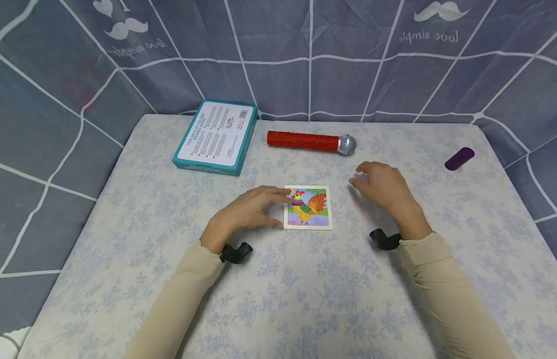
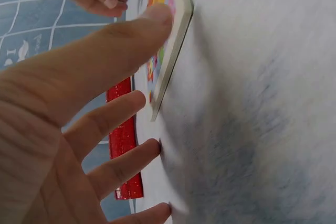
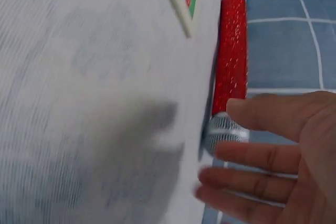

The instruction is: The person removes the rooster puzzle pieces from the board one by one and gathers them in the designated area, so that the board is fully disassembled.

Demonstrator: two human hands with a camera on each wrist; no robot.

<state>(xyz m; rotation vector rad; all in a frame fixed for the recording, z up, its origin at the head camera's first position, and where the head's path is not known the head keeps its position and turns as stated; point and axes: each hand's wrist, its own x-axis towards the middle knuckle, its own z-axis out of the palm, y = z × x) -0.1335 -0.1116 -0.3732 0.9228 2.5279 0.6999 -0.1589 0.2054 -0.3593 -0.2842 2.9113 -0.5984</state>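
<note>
Cream-bordered and square, the flat picture puzzle with a bright rooster on it [image 1: 311, 208] lies face up near the middle of the table, and we have the left hand [image 1: 251, 209] right at its left edge! Its fingers are spread, thumb well apart, the longer fingertips reaching over the border from above (whether they touch, we cannot tell). Over on the other side, we see the right hand [image 1: 386, 187] hovering beyond the puzzle's right edge, fingers parted and lightly bent, thumb held away from them.

Farther out, we spot the glittery red tube-shaped microphone with a silver ball head [image 1: 305, 141] lying behind the puzzle, and to its left the flat teal cardboard box with a white printed face [image 1: 217, 133]. Off to the far right, we find the small dark-purple cylinder [image 1: 460, 158], all of them on the pale cloth with blue floral print [image 1: 278, 304].
</note>
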